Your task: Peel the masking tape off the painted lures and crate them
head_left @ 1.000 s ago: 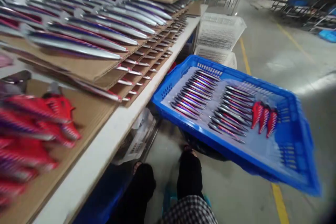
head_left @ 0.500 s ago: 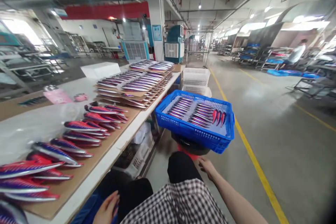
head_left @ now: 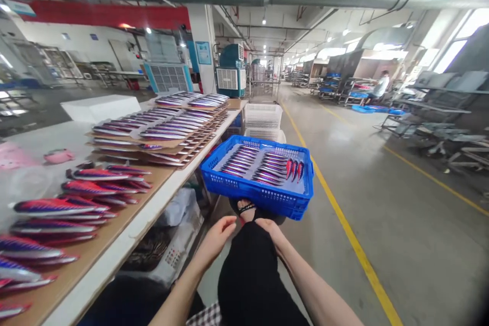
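Note:
My left hand [head_left: 221, 232] hangs just left of my raised knee in black trousers [head_left: 250, 265], its fingers loosely curved and nothing visible in them. Against the right side of that knee rests my right hand [head_left: 272, 230]; its fingertips are partly hidden by the leg. Between the hands, beyond the knee, shows my foot in a black-strapped sandal [head_left: 246, 210]. Just past it stands a blue crate [head_left: 255, 194] holding rows of glossy red, purple and silver fishing lures [head_left: 269, 167] on a pale liner. Three lures lie apart on its right side.
On the left, a long table [head_left: 126, 237] carries loose piles of lures [head_left: 57, 209] and stacked cardboard trays [head_left: 179, 150] of lures. White baskets [head_left: 263, 115] stand behind the crate. A yellow floor line [head_left: 344, 214] runs along the right. A person [head_left: 380, 85] is far off at right.
Both hands have come to the raised knee, the left from low beside the table. My view has turned right, and the foot now shows before the crate.

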Motion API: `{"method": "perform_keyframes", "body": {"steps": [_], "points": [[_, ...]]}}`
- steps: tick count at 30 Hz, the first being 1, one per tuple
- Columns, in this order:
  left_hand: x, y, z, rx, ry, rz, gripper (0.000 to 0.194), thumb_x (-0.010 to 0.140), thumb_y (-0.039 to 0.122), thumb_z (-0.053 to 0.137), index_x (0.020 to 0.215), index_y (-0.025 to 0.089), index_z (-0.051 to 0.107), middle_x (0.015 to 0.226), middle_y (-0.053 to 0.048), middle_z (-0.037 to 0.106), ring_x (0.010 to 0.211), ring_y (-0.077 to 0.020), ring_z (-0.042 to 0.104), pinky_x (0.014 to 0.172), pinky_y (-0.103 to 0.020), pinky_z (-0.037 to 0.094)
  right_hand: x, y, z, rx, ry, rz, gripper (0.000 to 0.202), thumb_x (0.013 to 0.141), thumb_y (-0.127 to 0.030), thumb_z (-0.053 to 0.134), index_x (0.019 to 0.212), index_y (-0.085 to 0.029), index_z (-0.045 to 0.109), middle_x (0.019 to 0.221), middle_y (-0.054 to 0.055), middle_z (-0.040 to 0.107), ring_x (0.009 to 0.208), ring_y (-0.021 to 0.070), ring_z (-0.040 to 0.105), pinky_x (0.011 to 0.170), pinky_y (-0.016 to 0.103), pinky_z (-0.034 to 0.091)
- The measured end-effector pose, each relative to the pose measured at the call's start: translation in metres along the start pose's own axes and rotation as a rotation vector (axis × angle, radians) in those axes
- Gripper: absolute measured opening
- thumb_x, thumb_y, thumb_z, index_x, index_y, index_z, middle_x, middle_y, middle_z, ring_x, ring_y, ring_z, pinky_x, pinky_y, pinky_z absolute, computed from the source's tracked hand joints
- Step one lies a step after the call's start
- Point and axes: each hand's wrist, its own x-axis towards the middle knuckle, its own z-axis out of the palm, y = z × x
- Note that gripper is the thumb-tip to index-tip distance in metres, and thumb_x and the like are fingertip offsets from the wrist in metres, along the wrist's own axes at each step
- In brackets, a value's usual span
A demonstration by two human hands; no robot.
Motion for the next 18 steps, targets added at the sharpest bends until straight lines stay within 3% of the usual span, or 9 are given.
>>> {"method": "perform_keyframes", "body": {"steps": [3, 6, 8, 11, 14, 18], "points": [[0.043, 0.003, 0.016, 0.067, -0.061, 0.058, 0.051, 0.074, 0.044, 0.057, 0.114, 0.013, 0.060, 0.118, -0.014, 0.064, 0.111, -0.0251, 0.059, 0.101, -0.037, 0.041, 0.002, -0.005, 0.008, 0.061, -0.068, -0.026, 0.053, 0.060, -0.068, 0.070, 0.057, -0.016, 0.055, 0.053, -0.003, 0.051, 0.050, 0.0088, 0.042, 0.052, 0.024, 0.035], [0.078, 0.002, 0.033, 0.132, -0.114, 0.062, 0.055, 0.074, 0.046, 0.057, 0.117, 0.012, 0.059, 0.128, -0.015, 0.057, 0.121, -0.0264, 0.052, 0.107, -0.039, 0.034, 0.001, -0.012, 0.012, 0.084, -0.125, -0.041, 0.053, 0.061, -0.068, 0.069, 0.060, -0.016, 0.059, 0.053, -0.004, 0.050, 0.048, 0.0077, 0.038, 0.051, 0.023, 0.033], [0.094, -0.003, 0.047, 0.158, -0.177, 0.044, 0.050, 0.074, 0.045, 0.058, 0.113, 0.014, 0.062, 0.127, -0.014, 0.058, 0.122, -0.0260, 0.050, 0.108, -0.040, 0.031, -0.003, -0.019, 0.012, 0.078, -0.176, -0.052, 0.049, 0.066, -0.064, 0.068, 0.064, -0.015, 0.064, 0.057, -0.002, 0.056, 0.053, 0.0094, 0.045, 0.056, 0.023, 0.038], [0.104, -0.013, 0.066, 0.166, -0.319, -0.004, 0.039, 0.076, 0.046, 0.057, 0.099, 0.016, 0.067, 0.109, -0.011, 0.069, 0.106, -0.0227, 0.061, 0.100, -0.039, 0.041, -0.004, -0.023, 0.003, 0.071, -0.212, -0.066, 0.041, 0.069, -0.054, 0.071, 0.065, -0.014, 0.069, 0.068, 0.003, 0.065, 0.070, 0.0159, 0.059, 0.072, 0.026, 0.046], [0.101, -0.026, 0.072, 0.181, -0.390, -0.069, 0.037, 0.077, 0.050, 0.054, 0.083, 0.017, 0.068, 0.085, -0.006, 0.072, 0.089, -0.0226, 0.066, 0.083, -0.033, 0.049, 0.012, -0.009, -0.017, 0.085, -0.024, -0.043, 0.038, 0.076, -0.052, 0.064, 0.073, -0.015, 0.070, 0.079, 0.004, 0.069, 0.078, 0.0182, 0.062, 0.076, 0.027, 0.047], [0.086, -0.043, 0.063, 0.217, -0.327, -0.168, 0.033, 0.078, 0.050, 0.055, 0.077, 0.018, 0.065, 0.078, -0.002, 0.071, 0.087, -0.0234, 0.065, 0.078, -0.030, 0.049, 0.050, 0.043, -0.052, 0.025, 0.309, 0.078, 0.034, 0.089, -0.045, 0.047, 0.092, -0.016, 0.065, 0.089, 0.004, 0.067, 0.082, 0.0160, 0.061, 0.077, 0.028, 0.047]]}}
